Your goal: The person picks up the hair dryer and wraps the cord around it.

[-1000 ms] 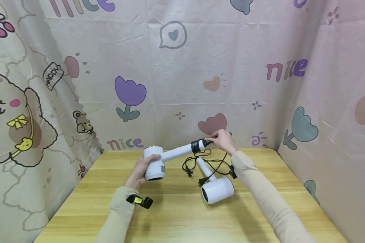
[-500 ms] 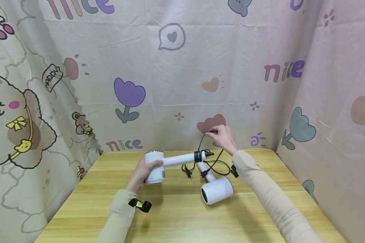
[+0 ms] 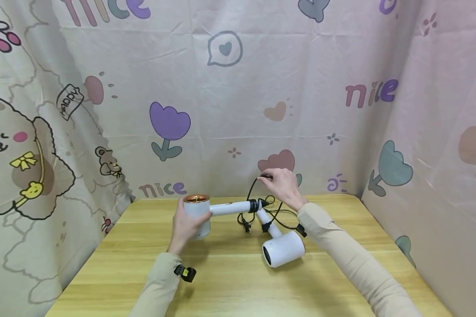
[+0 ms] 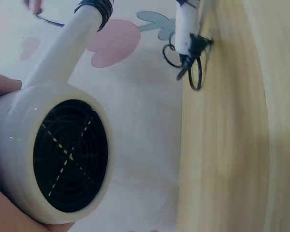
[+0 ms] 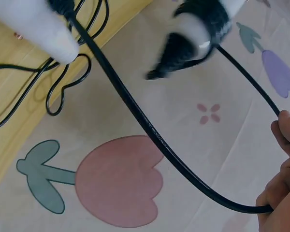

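Observation:
In the head view my left hand (image 3: 185, 225) grips the barrel of a white hair dryer (image 3: 230, 208) above the table, copper-coloured opening upward. Black cord is wound round its handle's end. The left wrist view shows its dark round grille (image 4: 70, 157). My right hand (image 3: 284, 186) pinches the loose part of that power cord (image 3: 252, 186) above the handle. In the right wrist view the cord (image 5: 150, 125) bows between the curled fingers (image 5: 287, 164) and its plug (image 5: 63, 6). A second white hair dryer (image 3: 284, 249) lies on the table, its handle partly hidden.
Behind the held dryer's handle, black cord loops and another plug (image 3: 246, 226) lie near the second dryer. The wooden table (image 3: 230, 286) ends against a printed cloth backdrop (image 3: 230, 110) at the back, with cloth on both sides.
My right hand has lifted from the handle's tip, drawing cord up, then shifted left. My left hand has turned the dryer, bringing its copper opening into sight. The second dryer stays put.

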